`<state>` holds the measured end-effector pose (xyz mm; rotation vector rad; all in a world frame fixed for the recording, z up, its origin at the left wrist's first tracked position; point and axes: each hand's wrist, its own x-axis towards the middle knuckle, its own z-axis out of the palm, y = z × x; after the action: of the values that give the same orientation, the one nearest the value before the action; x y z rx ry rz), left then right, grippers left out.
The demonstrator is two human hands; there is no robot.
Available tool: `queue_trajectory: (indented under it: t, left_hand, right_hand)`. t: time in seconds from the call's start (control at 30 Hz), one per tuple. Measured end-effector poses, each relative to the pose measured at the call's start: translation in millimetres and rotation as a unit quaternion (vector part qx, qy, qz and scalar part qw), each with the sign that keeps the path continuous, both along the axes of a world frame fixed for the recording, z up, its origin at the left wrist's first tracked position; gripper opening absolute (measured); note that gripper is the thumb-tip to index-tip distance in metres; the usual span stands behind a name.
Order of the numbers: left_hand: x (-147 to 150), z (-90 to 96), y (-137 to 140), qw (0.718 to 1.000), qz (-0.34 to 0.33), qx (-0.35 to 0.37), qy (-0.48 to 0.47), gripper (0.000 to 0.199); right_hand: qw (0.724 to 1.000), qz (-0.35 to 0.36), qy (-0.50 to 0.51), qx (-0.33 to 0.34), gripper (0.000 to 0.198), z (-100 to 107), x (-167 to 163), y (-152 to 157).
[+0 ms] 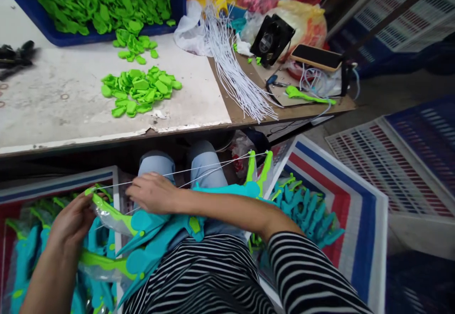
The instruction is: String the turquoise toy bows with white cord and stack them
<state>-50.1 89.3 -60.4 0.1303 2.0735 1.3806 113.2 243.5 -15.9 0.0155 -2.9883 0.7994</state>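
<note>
A turquoise plastic toy (227, 189) with bright green arms lies across my lap, its shape partly hidden by my right forearm. White string (199, 168) runs from the green tips at its right end over to the left. My left hand (74, 217) pinches the tip of a green arm (106, 207) at the toy's left end, where the string meets it. Just right of that, my right hand (151, 193) reaches across with its fingers closed on the string. Clear plastic film hangs along the green arms. A second green arm (103, 259) lies nearer my body.
Striped crates (369, 210) (115, 181) with similar toys stand on both sides. On the table (42, 101) are loose green pieces (142, 86), a bundle of white strings (234, 72), a small black fan (272, 39) and a phone (316, 57). Behind is a blue bin (71, 39) of green pieces.
</note>
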Motion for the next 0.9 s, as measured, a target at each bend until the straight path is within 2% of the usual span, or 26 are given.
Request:
queue_trajectory:
  t: [0.03,0.1,0.13,0.17,0.2,0.27,0.3,0.33,0.37,0.4,0.47,0.53,0.6,0.73,0.83,0.9]
  left_hand:
    - [-1,0.3,-1,0.999,0.027,0.0,-0.039,0.007]
    - [-4,3.4,-2,0.99,0.08,-0.018,-0.117,0.008]
    - [-4,7.0,-3,0.99,0.095,-0.039,-0.093,0.011]
    - [-3,12.2,-3,0.992,0.103,-0.069,-0.029,0.016]
    - [0,19.1,-1,0.988,0.101,-0.099,0.062,0.024]
    - [16,36.1,7,0.956,0.051,-0.114,0.264,0.038]
    - [29,44.7,15,0.939,-0.01,-0.091,0.331,0.041]
    - [44,52.1,25,0.927,-0.089,-0.051,0.36,0.041]
    - [62,57.1,38,0.921,-0.189,-0.002,0.342,0.038]
    - [81,59.2,52,0.909,-0.29,0.041,0.297,0.035]
    - [116,53.8,80,0.87,-0.45,0.073,0.189,0.034]
    - [140,39.2,101,0.852,-0.502,0.069,0.131,0.036]
    - [150,23.3,108,0.835,-0.534,0.077,0.104,0.038]
    - [153,10.0,90,0.772,-0.626,0.088,0.071,0.042]
    - [163,15.5,69,0.741,-0.66,0.075,0.1,0.047]
    - [175,24.5,61,0.724,-0.67,0.055,0.156,0.052]
  right_hand:
    - [0.999,-0.013,0.011,-0.044,0.017,6,24,-4]
    - [0.98,-0.06,0.031,-0.186,0.021,12,77,-18]
    - [0.955,-0.101,0.022,-0.277,0.021,11,103,-29]
    - [0.915,-0.165,-0.005,-0.368,0.021,9,129,-40]
    - [0.856,-0.246,-0.041,-0.453,0.023,5,152,-51]
    - [0.672,-0.412,-0.077,-0.61,0.03,-6,188,-70]
    - [0.576,-0.473,-0.076,-0.662,0.033,-12,199,-77]
    - [0.494,-0.514,-0.061,-0.699,0.037,-17,205,-81]
    - [0.433,-0.534,-0.039,-0.725,0.04,-23,207,-83]
    - [0.393,-0.539,-0.016,-0.745,0.043,-28,205,-83]
    - [0.354,-0.523,0.022,-0.775,0.047,-36,194,-80]
    - [0.339,-0.512,0.065,-0.786,0.051,-42,180,-78]
    - [0.332,-0.513,0.108,-0.784,0.053,-45,169,-77]
    - [0.31,-0.52,0.167,-0.778,0.054,-44,160,-80]
    - [0.284,-0.537,0.158,-0.778,0.051,-46,161,-82]
    - [0.293,-0.541,0.141,-0.775,0.047,-46,165,-83]
